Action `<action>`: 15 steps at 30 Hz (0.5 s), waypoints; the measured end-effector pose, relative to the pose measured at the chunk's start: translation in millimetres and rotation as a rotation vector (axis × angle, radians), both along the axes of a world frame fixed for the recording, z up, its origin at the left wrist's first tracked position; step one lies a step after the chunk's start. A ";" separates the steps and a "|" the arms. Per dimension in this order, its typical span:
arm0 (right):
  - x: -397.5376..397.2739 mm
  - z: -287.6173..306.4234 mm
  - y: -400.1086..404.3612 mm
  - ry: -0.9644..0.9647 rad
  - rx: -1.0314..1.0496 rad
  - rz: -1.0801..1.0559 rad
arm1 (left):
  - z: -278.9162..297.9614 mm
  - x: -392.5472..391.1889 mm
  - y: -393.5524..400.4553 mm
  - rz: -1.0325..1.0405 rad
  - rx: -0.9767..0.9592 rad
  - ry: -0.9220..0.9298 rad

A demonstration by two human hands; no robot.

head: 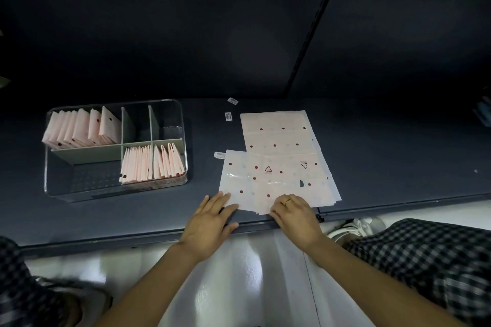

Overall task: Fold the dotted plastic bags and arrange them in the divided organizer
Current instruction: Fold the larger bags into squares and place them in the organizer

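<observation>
Dark table (372, 156) fills the middle of the view, dark wall panels behind it. Pale glossy floor (239, 287) below the table's near edge, checked fabric (430, 260) at right and left bottom corners.

Clear divided organizer (170, 114) sits on the table's left side. Its back-left compartment holds a row of folded pink bags (79, 127) standing on edge, leaning. Front-right area holds a second row of folded bags (151, 164), upright, split by a divider. Front-left compartment and the two small back-right ones show no bags.

Flat stack of dotted plastic bags (276, 156) lies right of the organizer, well apart from it, fanned and overlapping, red dots and recycling triangles printed on top.

Left hand (210, 223) rests flat at the stack's near-left corner, fingers straight and spread, fingertips on the bag edge, gripping nothing. Right hand (295, 212) sits on the stack's near edge, fingers bent down onto the sheets, ring (288, 201) on one finger; cannot tell if it pinches a sheet or just presses.

Three small white labels (228, 116) lie on the table between organizer and stack.
</observation>
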State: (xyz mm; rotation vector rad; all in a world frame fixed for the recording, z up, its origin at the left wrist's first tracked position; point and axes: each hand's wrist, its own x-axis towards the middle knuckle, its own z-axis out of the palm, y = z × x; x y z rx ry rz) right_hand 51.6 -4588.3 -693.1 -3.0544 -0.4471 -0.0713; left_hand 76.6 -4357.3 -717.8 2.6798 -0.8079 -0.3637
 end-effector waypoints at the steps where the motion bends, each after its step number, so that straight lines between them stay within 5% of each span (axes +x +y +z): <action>1: 0.9 0.1 0.1 0.002 -0.040 -0.004 | 0.7 0.6 -1.4 0.002 -0.005 -0.009; 7: 10.9 4.1 -0.4 0.119 0.051 -0.012 | 4.3 6.7 -5.8 -0.007 -0.037 -0.034; 15: 35.0 47.3 -15.0 0.798 0.438 0.039 | 17.0 24.9 10.2 0.091 -0.213 0.078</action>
